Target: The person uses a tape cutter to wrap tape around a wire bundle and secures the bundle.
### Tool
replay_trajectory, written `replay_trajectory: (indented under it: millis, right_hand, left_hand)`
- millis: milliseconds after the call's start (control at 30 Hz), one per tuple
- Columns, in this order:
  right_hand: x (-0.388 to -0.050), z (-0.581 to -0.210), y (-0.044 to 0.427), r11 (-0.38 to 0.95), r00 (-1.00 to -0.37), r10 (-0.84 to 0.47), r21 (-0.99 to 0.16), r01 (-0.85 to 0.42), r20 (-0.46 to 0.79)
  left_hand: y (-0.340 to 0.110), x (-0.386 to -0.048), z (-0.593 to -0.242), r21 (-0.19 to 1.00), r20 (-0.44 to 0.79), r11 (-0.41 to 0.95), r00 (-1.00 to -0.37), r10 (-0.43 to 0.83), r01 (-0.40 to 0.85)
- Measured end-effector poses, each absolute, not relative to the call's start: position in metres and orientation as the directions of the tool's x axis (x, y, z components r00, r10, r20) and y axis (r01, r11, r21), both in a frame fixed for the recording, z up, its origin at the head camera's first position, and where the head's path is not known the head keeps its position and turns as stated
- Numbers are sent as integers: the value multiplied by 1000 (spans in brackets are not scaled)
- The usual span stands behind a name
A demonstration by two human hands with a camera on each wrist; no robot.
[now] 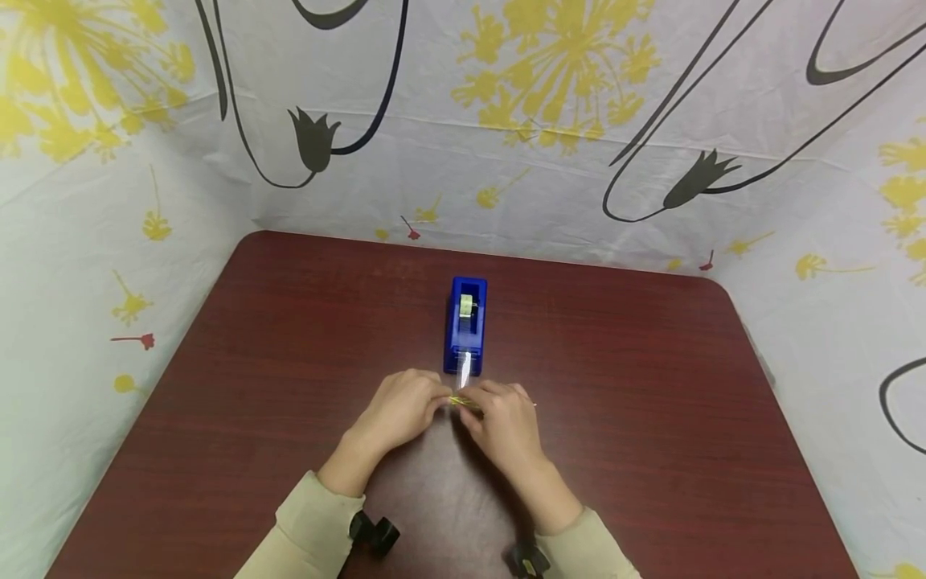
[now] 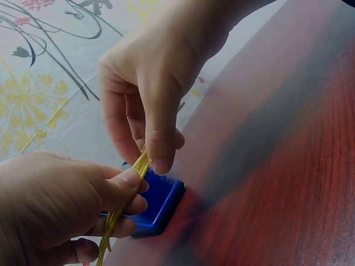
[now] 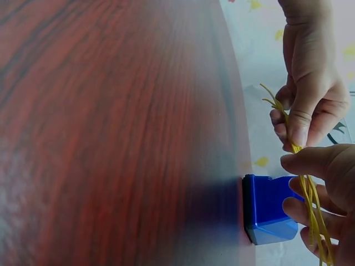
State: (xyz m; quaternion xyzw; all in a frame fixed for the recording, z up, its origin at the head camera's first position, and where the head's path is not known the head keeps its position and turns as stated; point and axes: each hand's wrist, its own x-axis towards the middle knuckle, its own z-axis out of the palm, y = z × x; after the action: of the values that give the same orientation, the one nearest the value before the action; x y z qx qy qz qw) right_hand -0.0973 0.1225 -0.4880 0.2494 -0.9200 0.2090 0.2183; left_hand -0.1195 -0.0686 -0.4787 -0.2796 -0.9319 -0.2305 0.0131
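Observation:
A small bundle of thin yellow strands [image 3: 312,213] runs between both hands. My left hand [image 1: 405,404] pinches one part of it between thumb and fingers, and short loose ends stick out past that grip in the right wrist view. Close beside it, my right hand [image 1: 506,422] holds the bundle with thumb and fingers, the longer strands lying along its fingers. A strip of clear tape [image 1: 465,366] stretches from the blue tape dispenser [image 1: 450,330] toward the bundle. Whether the tape sticks to the strands is hidden by the fingers.
The dispenser, with its tape roll [image 1: 466,305], stands just beyond the hands on a dark red wooden table [image 1: 304,322]. A white cloth [image 1: 434,104] with yellow and grey flower prints hangs behind and beside the table.

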Motion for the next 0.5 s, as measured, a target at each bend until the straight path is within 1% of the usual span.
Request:
replay_trajectory:
  millis: [167,500]
  right_hand:
    - [-98,-489,121,792,-784,-349,-286,-540,514]
    - [-98,-489,121,790,-788,-336,-302,-534,516]
  left_hand:
    - [-68,-120,-478,442,147,730,-845,514,521]
    - [-68,-120,-479,441,135,734,-847,514,516]
